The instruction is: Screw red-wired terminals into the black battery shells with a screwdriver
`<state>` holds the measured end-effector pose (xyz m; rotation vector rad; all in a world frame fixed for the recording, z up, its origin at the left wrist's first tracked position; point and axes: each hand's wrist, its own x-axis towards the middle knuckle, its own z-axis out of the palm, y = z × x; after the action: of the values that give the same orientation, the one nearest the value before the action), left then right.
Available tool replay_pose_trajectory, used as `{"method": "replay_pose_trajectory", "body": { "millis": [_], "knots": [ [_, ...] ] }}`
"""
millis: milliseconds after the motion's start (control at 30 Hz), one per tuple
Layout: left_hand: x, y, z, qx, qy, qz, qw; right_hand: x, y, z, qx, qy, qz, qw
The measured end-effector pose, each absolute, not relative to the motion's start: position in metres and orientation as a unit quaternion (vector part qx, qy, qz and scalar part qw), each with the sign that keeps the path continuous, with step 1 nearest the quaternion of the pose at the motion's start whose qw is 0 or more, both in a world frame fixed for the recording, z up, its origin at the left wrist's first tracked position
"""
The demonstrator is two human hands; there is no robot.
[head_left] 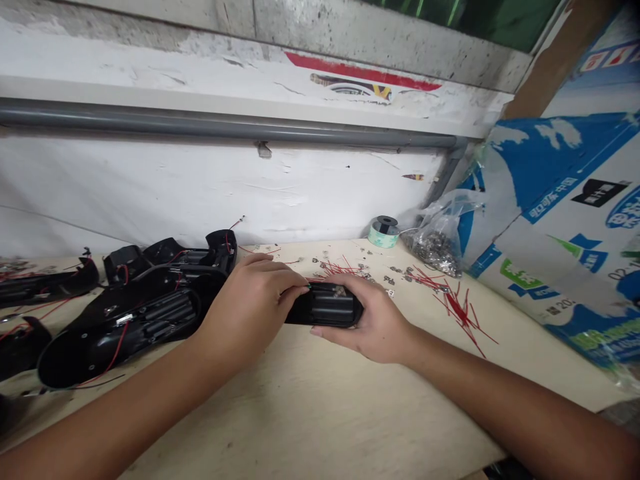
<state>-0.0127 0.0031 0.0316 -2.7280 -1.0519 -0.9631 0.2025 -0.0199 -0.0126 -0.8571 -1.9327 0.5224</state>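
A black plastic housing with a ribbed battery compartment is held above the table. My right hand wraps round its right end, thumb below and fingers along the far side. Over the housing's left part, my left hand is closed with thumb and fingertips pinched together; anything between them is too small or hidden to tell. Behind the hands lie red wires and small metal contact pieces on the table.
Several similar black housings with red wires crowd the table's left side. At the back stand a roll of tape and a clear plastic bag of metal pieces. More red wires lie by a printed carton on the right.
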Motion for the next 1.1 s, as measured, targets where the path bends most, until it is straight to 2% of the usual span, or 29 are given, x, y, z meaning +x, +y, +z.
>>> {"method": "replay_pose_trajectory", "body": {
  "millis": [167,1100],
  "knots": [
    [-0.0149,0.0053,0.0288,-0.889,-0.344,-0.297,0.053,0.2018,-0.0208,-0.0112,-0.346,-0.783,0.238,0.459],
    [-0.0156,0.0027,0.0308,-0.905,-0.345,-0.21,0.132,0.2021,-0.0213,-0.0135,-0.373,-0.786,0.212,0.445]
  ]
}}
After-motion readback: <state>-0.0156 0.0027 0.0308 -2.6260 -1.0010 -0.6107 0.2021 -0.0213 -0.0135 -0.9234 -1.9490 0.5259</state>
